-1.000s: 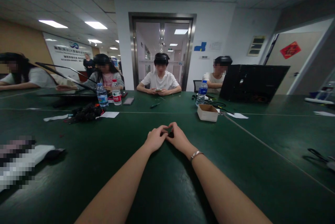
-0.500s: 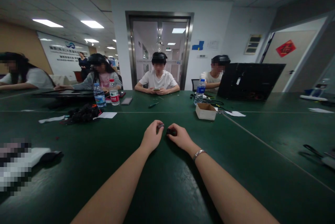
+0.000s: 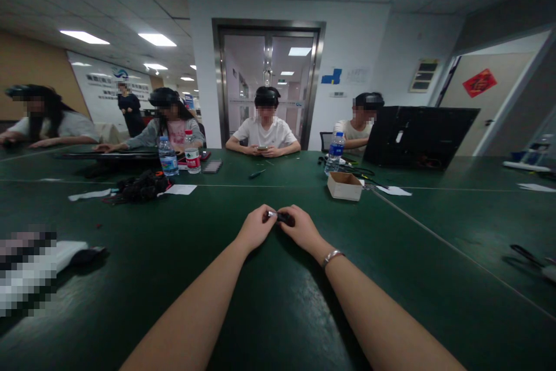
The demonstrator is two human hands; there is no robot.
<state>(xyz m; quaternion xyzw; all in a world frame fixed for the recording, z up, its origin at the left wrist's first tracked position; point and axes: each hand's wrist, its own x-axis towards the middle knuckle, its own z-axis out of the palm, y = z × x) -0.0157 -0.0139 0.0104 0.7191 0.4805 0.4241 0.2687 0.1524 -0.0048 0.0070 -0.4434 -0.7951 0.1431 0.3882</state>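
One small silver piece (image 3: 271, 214) is pinched by the left hand (image 3: 254, 231) in the head view. The right hand (image 3: 302, 228) pinches a small dark piece (image 3: 285, 219); the two pieces meet between the hands. Whether they are joined cannot be determined. Both hands are positioned over the green surface (image 3: 260, 313), near its seam; contact with it is unclear. A silver bracelet (image 3: 332, 257) encircles the right wrist. An open box (image 3: 344, 188) rests beyond the hands, to the right, near a blue-labelled bottle (image 3: 336, 153). A slim dark tool (image 3: 256, 174) lies farther ahead. To the left are a black bundle (image 3: 141, 187), a white sheet (image 3: 180, 189) and a red-capped bottle (image 3: 191, 154). Opposite, a person in a white shirt (image 3: 266, 133) holds a handheld device (image 3: 263, 149).
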